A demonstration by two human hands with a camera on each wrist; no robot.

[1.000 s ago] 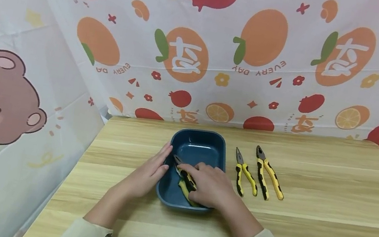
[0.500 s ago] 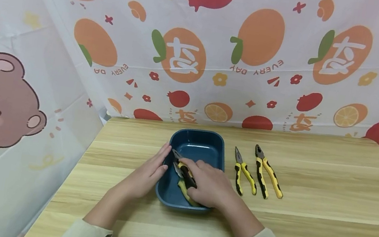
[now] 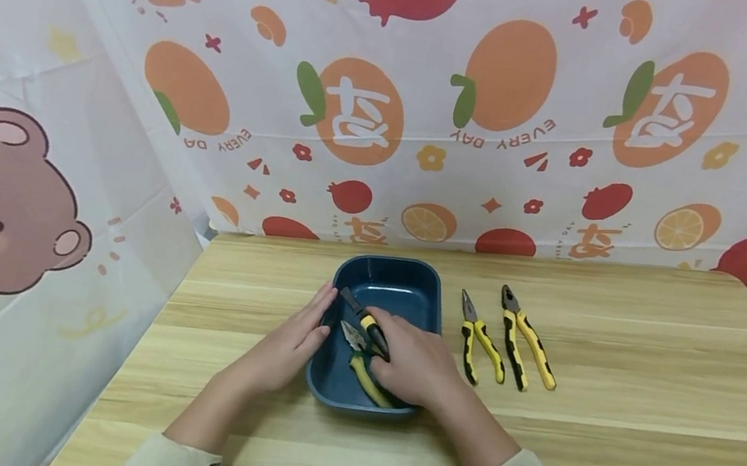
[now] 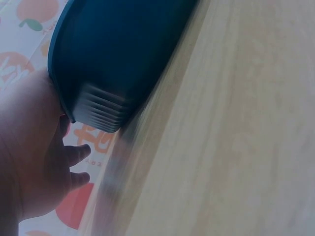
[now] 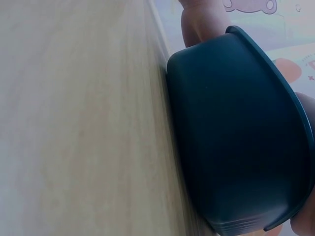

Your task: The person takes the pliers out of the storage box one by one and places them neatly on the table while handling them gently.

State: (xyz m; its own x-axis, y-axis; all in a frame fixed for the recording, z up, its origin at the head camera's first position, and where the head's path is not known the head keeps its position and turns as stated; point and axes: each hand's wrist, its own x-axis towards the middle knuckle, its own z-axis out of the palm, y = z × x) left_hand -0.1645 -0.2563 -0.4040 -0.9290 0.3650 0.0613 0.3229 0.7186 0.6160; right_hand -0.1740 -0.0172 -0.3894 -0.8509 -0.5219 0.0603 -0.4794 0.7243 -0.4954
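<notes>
A dark blue rectangular tub [image 3: 426,276] stands on the table in the head view. My left hand [image 3: 289,343] rests along its left rim, fingers straight. Over the tub's right side, my right hand [image 3: 417,359] grips a pair of pliers [image 3: 374,331] by its black and yellow handles, the dark jaws pointing to the far left. Below it in the tub lies a second pair of pliers [image 3: 368,382] with yellow-green handles, partly under my right hand. The left wrist view shows the tub's outer wall [image 4: 123,54] beside my left hand [image 4: 37,147].
On the wooden table [image 3: 655,382], right of the tub, lie needle-nose pliers [image 3: 480,339] and larger combination pliers [image 3: 523,339], both with yellow and black handles. A fruit-print cloth [image 3: 433,110] hangs behind the table's far edge.
My right hand has drawn one pair of pliers up and apart from the other inside the tub, uncovering more of the lower pair. My left hand has stayed at the rim.
</notes>
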